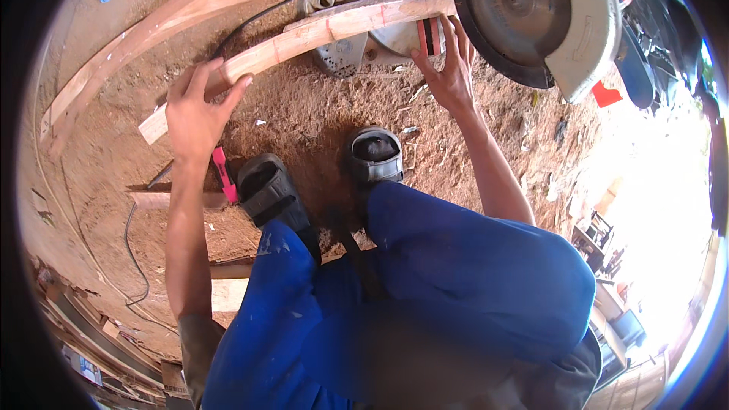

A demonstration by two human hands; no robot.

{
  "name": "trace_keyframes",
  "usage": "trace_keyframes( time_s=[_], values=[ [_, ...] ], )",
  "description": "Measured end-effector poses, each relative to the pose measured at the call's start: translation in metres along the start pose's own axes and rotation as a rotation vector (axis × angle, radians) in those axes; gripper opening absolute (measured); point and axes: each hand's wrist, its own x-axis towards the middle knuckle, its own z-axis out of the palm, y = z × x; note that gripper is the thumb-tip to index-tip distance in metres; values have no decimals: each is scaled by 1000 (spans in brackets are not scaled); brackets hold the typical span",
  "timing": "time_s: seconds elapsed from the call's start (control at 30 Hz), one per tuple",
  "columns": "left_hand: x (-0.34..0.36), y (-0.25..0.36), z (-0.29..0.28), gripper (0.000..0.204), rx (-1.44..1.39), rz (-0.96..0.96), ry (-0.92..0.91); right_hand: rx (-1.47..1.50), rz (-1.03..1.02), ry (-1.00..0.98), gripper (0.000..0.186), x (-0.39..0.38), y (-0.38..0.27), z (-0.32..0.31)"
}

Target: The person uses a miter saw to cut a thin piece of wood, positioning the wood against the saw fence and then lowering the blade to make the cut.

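A long strip of light wood point(304, 34) with red marks across it lies on the base of a mitre saw point(395, 34). Its right end runs up to the saw's round blade guard point(516, 7). My left hand point(196, 110) is closed around the strip near its left end, thumb on the near side. Close to the blade guard, my right hand point(452, 72) has its fingers stretched toward the strip's near edge. The thumb is apart from them, beside the red-edged slot point(429, 36) in the saw base. The fingertips partly hide behind the guard's edge.
More boards point(152, 42) lie on the sawdust-covered ground at the far left, with a black cable point(258, 21) beside them. A pink tool point(225, 175) lies near my left sandal point(269, 190). Several boards point(99, 334) are stacked at the lower left.
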Motion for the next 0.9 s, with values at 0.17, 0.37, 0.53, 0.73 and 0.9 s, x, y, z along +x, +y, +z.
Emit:
trace_keyframes(
  time_s=[0.17, 0.37, 0.53, 0.73, 0.9],
  values=[
    [0, 8, -1, 55, 48, 6, -76, 144, 159, -104, 87, 0, -9, -11],
    [36, 63, -41, 56, -30, 203, -166, 171, 142, -66, 89, 1, -2, -10],
    [90, 109, -86, 50, -23, 371, -572, 206, 140, 52, 77, -1, 1, -2],
    [139, 180, -121, 49, 21, 492, -790, 236, 255, -107, 78, -4, 4, -2],
    [142, 225, -139, 55, 151, 555, -857, 181, 269, -99, 77, -6, 3, 3]
  ],
)
